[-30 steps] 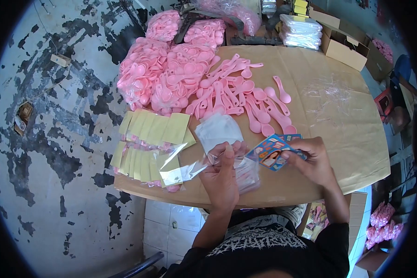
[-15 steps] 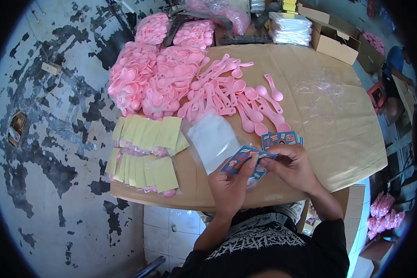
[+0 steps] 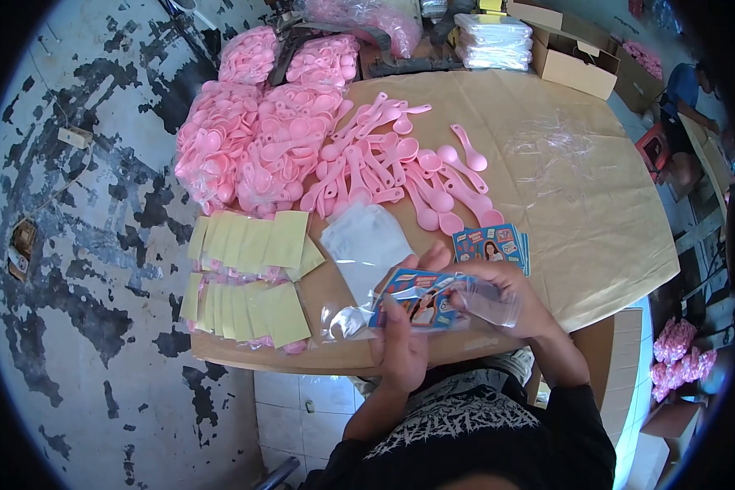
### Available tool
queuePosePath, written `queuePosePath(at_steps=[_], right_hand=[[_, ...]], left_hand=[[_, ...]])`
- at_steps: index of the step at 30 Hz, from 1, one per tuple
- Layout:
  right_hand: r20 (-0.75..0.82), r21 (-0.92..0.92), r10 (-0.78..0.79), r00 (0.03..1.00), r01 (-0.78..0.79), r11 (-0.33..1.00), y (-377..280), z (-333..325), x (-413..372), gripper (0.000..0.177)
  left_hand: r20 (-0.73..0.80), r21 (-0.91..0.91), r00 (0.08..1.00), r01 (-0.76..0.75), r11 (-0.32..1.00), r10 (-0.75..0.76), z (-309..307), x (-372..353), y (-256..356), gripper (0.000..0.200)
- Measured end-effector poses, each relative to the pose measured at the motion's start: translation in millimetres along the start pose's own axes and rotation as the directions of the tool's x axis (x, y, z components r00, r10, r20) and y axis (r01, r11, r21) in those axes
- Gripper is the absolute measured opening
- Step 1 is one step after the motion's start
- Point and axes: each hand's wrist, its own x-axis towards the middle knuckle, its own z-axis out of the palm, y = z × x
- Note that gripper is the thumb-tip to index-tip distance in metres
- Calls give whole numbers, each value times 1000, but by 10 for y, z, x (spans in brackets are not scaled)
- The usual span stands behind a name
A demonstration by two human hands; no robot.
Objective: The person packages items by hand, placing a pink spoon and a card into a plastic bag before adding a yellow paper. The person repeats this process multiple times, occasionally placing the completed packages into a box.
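Note:
Both hands are closed on a blue printed card (image 3: 423, 296) and a clear plastic bag (image 3: 347, 322) at the near edge of the table. My left hand (image 3: 401, 349) pinches them from the left, thumb on top. From the right, my right hand (image 3: 524, 296) grips the same card, with clear film across its fingers. The card appears at least partly inside the bag. Just beyond lies a pile of clear bags (image 3: 366, 245). A stack of blue cards (image 3: 492, 245) sits beyond my right hand. Loose pink spoons (image 3: 392, 155) are heaped farther back.
Packets with yellow cards (image 3: 249, 241) lie in two rows at left. Big bags of pink spoons (image 3: 290, 135) stand behind them. At the back are stacked plastic packs (image 3: 494, 42) and an open carton (image 3: 576, 65). Another person (image 3: 684, 102) sits at far right.
The clear bag now shows around the card in my hands, and the card lies flatter. My right hand has shifted off the card stack, which is more exposed. The view has shifted slightly.

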Motion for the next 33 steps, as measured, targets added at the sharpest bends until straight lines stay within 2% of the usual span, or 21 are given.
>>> queuePosePath(at_steps=[2, 4, 5, 6, 8, 9, 10, 11, 13, 15, 18, 19, 22, 25, 26, 28, 29, 31, 33], right_hand=[[50, 128, 101, 994, -107, 986, 5, -28, -13, 12], [168, -107, -142, 975, 161, 981, 114, -134, 24, 16], [248, -210, -245, 937, 299, 931, 141, -193, 54, 18], [339, -243, -234, 911, 325, 914, 105, -232, 88, 19], [511, -296, -197, 837, 387, 873, -37, -329, 207, 21], [594, -336, -169, 786, 433, 836, -156, -450, 324, 11], [480, -496, -102, 871, 366, 787, -267, -531, 445, 9], [344, -637, -47, 938, 270, 723, -355, -625, 577, 11], [299, -911, -261, 918, 356, 210, -301, -1053, 1093, 22], [288, -951, -278, 916, 307, 28, -83, -1491, 1516, 37], [312, -949, -57, 948, 308, -70, 235, -1840, 1835, 50], [364, -931, -71, 929, 363, -31, 283, -1862, 1879, 45], [455, -890, -156, 877, 441, -113, 244, -1909, 1834, 35], [421, -900, -110, 900, 400, -173, 126, -1916, 1594, 21], [380, -919, -174, 908, 350, -183, 90, -1908, 1488, 17], [297, -949, -301, 906, 245, -198, -32, -1855, 1253, 13], [178, -983, -276, 944, 184, -7, -142, -1771, 1105, 13], [-43, -934, -163, 986, 18, 356, -401, -1512, 806, 14], [132, -760, -235, 963, 250, 600, -437, -1425, 523, 17]], left_hand=[[169, 153, 985, -52, 987, 26, -34, 35, -36, 64], [383, 413, 919, -263, 872, 96, -105, -4, -74, 51], [498, 428, 861, -347, 834, 103, -128, 66, -86, 46], [604, 430, 790, -431, 793, 102, -129, 113, -80, 40], [539, 162, 811, -363, 918, 226, -203, 91, -158, 38], [490, 53, 833, -321, 945, 256, -233, 112, -85, 38], [439, -58, 856, -277, 959, 274, -264, 122, -20, 39], [360, -53, 895, -260, 964, 261, -308, 115, 12, 44], [242, -56, 939, -237, 970, 243, -391, 124, 32, 56], [164, -86, 962, -208, 974, 220, -403, 139, 14, 63], [85, -123, 982, -157, 980, 168, -387, 118, 2, 65], [87, -113, 984, -147, 983, 158, -391, 114, 12, 64], [92, -107, 983, -150, 983, 160, -466, 127, 56, 62], [97, -55, 979, -177, 983, 182, -511, 133, 73, 62], [102, -27, 976, -188, 982, 190, -526, 141, 82, 63], [78, -89, 972, -214, 973, 221, -543, 158, 84, 62], [64, -120, 970, -227, 966, 236, -542, 159, 75, 61], [15, -23, 957, -291, 957, 291, -496, 130, 61, 62], [4, 31, 947, -320, 947, 320, -433, 126, 48, 62]])
